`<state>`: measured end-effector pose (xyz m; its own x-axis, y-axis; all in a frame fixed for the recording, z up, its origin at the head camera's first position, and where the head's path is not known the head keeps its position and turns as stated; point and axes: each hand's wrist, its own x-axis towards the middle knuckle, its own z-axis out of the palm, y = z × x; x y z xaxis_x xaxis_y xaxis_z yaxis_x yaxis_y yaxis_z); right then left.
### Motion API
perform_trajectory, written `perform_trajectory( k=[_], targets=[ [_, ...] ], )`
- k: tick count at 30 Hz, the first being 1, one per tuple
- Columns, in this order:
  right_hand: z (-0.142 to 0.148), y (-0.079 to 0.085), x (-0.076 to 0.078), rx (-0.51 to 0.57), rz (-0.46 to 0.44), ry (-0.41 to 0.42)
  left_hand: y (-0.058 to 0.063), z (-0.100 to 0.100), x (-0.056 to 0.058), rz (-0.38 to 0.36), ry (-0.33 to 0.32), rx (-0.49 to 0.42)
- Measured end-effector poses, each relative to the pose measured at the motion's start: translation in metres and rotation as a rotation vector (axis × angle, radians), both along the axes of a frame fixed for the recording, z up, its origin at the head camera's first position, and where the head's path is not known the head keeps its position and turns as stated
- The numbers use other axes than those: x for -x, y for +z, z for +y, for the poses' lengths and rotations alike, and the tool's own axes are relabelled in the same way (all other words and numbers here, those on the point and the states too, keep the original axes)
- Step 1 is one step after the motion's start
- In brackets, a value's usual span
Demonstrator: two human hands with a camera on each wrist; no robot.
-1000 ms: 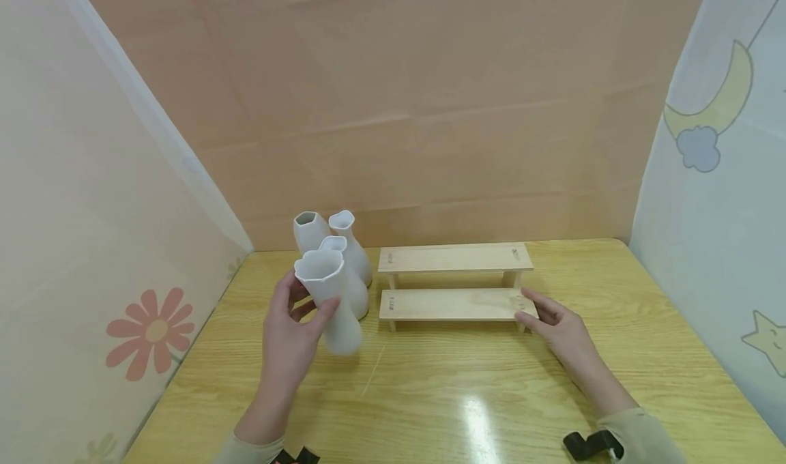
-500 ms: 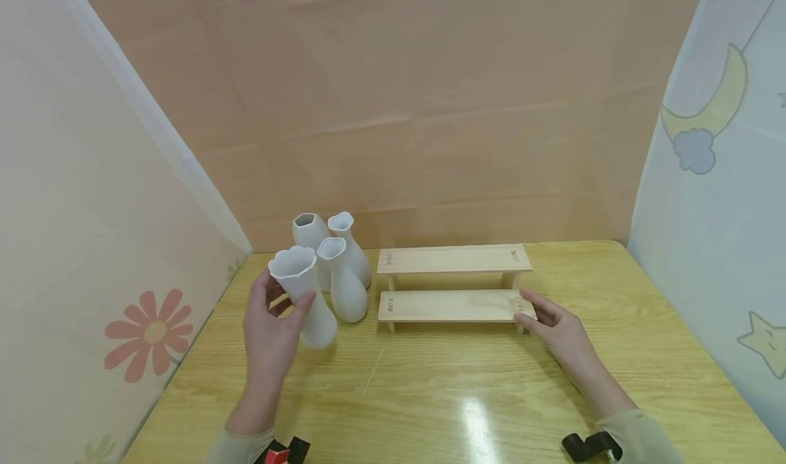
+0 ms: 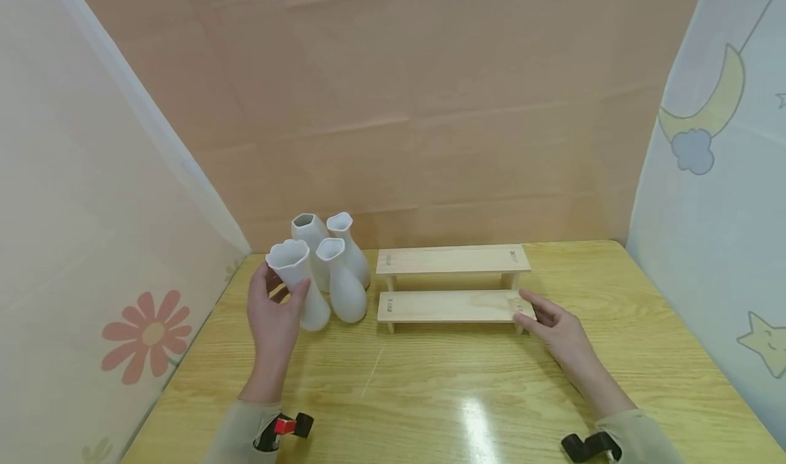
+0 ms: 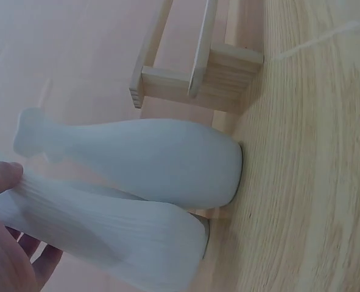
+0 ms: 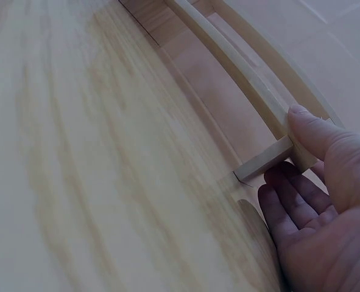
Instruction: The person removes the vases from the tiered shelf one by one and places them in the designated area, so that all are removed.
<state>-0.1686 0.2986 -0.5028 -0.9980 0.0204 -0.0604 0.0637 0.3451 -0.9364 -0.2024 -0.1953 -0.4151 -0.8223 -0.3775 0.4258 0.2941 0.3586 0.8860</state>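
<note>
My left hand (image 3: 274,321) grips a ribbed white vase (image 3: 301,280) with a scalloped rim, thumb on the near side and fingers behind it. The vase leans a little; whether its base touches the table cannot be told. Close to its right stands a slim-necked white vase (image 4: 161,158), upright on the table. Behind these are a white vase with an angular mouth (image 3: 310,235) and another narrow-necked one (image 3: 353,252). My right hand (image 3: 559,327) pinches the right end of the lower board of a two-step wooden stand (image 3: 454,306), thumb on top and fingers beneath in the right wrist view.
The stand's upper board (image 3: 454,259) sits behind the lower one, near the back edge of the wood-grain table (image 3: 417,389). A peach backdrop (image 3: 430,109) rises behind the table, with printed cloth panels on both sides.
My left hand has carried the scalloped vase leftward, then slightly back, beside the other vases. The slim-necked vase now shows almost fully. My right hand stays on the stand.
</note>
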Motion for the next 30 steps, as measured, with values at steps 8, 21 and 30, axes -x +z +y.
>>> perform_trajectory(
  k=[8, 21, 30],
  targets=[
    [-0.001, 0.002, 0.000, 0.004, -0.003, -0.010, -0.007, -0.004, 0.015, -0.014, 0.013, -0.009],
    [-0.001, 0.001, 0.000, 0.011, -0.011, -0.009, -0.016, -0.003, 0.033, 0.006, 0.011, -0.036],
    [-0.001, -0.001, 0.001, 0.021, 0.017, -0.005, -0.021, -0.003, 0.038, -0.024, 0.021, -0.031]
  ],
)
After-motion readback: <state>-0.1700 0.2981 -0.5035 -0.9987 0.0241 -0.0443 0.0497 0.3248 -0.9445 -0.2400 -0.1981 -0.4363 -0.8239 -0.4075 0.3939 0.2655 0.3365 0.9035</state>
